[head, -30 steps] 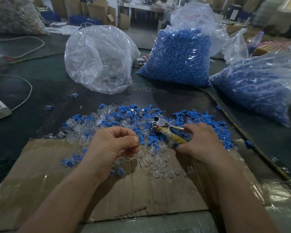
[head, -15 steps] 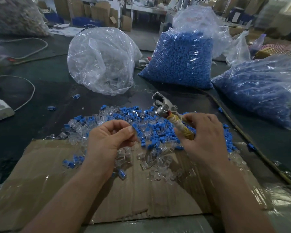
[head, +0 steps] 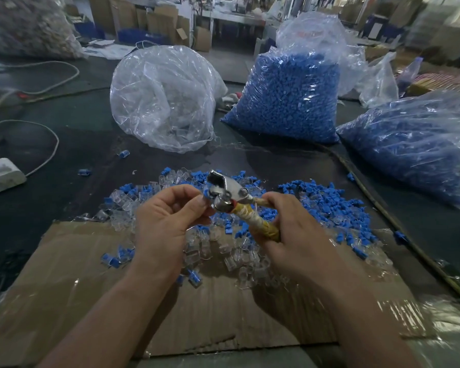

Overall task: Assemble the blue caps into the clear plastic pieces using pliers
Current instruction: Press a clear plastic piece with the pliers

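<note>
Two hands, frame centre: left hand (head: 165,221) pinched a blue cap (head: 205,193) at the pliers (head: 225,188) head; right hand (head: 295,240) gripped the taped handle. Seating step, likely; next needs a squeeze.

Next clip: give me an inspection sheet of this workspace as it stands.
Surface: dark table, with a cardboard sheet in front.
Job's things: pliers raised; blue caps and clear pieces heaped loose.
Clutter: crumpled clear bag, upright cap bag, slumped cap bag, stray caps.
Hands: left hand pinches a small piece at the pliers' head; right hand grips the yellow handle.
Cables: white cable to a white box; dark cord at right.
Surroundings: cardboard boxes, blurred workshop.
</note>
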